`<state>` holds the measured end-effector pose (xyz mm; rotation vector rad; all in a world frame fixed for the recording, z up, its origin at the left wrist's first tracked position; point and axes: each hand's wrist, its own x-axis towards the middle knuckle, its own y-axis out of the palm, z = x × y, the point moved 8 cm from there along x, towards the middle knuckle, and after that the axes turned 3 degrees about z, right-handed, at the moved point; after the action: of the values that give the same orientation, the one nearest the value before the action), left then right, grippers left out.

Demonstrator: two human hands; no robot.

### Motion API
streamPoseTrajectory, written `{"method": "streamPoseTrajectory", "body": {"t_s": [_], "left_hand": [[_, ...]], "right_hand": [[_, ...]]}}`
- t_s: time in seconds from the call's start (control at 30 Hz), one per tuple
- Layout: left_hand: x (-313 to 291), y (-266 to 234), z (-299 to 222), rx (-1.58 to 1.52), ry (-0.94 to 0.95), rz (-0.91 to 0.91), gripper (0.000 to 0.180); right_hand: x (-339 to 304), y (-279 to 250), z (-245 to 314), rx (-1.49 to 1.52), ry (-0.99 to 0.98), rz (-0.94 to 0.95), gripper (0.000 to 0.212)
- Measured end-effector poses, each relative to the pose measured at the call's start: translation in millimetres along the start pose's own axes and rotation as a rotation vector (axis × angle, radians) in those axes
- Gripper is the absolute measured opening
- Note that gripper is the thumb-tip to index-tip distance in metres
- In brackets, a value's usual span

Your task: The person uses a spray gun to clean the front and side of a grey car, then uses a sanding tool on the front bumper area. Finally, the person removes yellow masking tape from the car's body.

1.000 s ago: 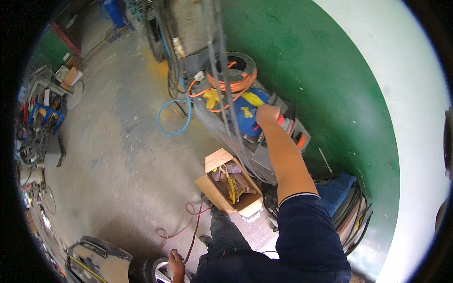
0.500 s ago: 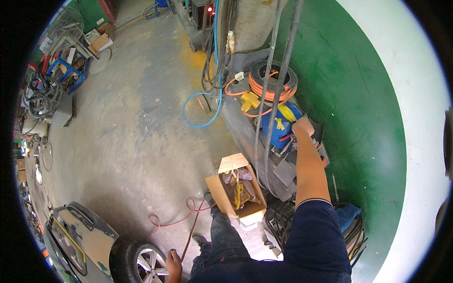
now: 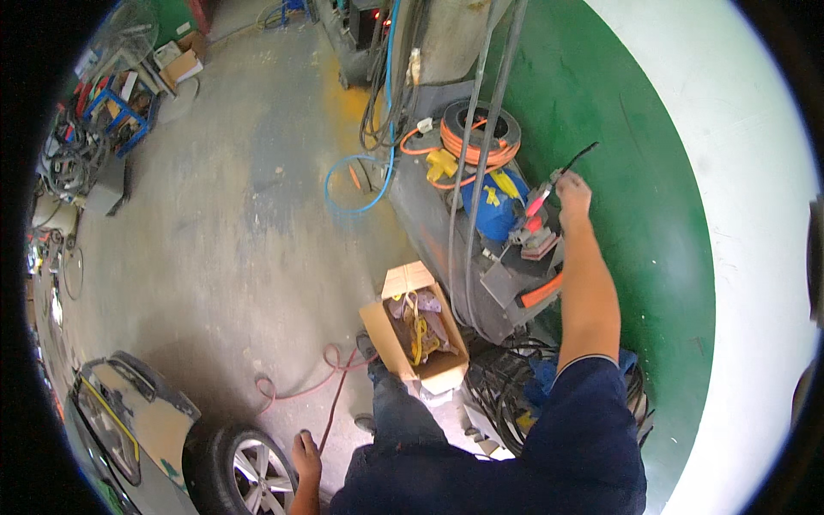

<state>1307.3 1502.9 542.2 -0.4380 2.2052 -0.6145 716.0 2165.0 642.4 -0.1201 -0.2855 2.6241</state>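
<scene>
My right hand (image 3: 574,192) is raised over the cluttered stand by the green wall, its fingers closed round the upper end of a grey-and-red sander (image 3: 534,225). A short black tail sticks out past the hand, and a flat pad shows at the tool's lower end. Part of its body is hidden by my hand. Low in the view, beside the wheel (image 3: 257,472), my left hand (image 3: 305,457) is curled shut. A dark red hose (image 3: 333,403) runs up from the floor coil to that hand, and a small dark end shows above its fingers.
A blue rounded object (image 3: 493,215) and an orange hose reel (image 3: 485,142) occupy the stand. Two long grey pipes (image 3: 481,163) cross in front. An open cardboard box (image 3: 442,373) stands by my feet. Black cables (image 3: 502,386) lie right of it; a car door (image 3: 142,421) is lower left.
My right hand has lifted the sander up from among the things on the stand, toward the wall. My left hand has risen slightly with the hose. The whole view has shifted a little.
</scene>
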Motion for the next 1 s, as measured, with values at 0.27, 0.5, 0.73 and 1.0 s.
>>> {"method": "streamPoseTrajectory", "body": {"t_s": [0.27, 0.5, 0.73, 1.0], "left_hand": [[-28, -2, 25, -0.049, 0.04, -0.029, 0.032], [-87, -15, 12, -0.233, 0.261, -0.178, 0.028], [-146, -14, -13, -0.437, 0.383, 0.02, 0.073], [-215, -21, 70, -0.506, 0.367, -0.078, 0.052]], "right_hand": [[-99, 11, 60, 0.531, 0.163, 0.248, 0.036], [-329, 126, 75, 0.701, 0.658, 0.543, 0.013], [-710, 192, 34, 0.515, 1.368, 1.209, 0.018], [-860, 171, -22, 0.164, 1.49, 1.212, 0.015]]}}
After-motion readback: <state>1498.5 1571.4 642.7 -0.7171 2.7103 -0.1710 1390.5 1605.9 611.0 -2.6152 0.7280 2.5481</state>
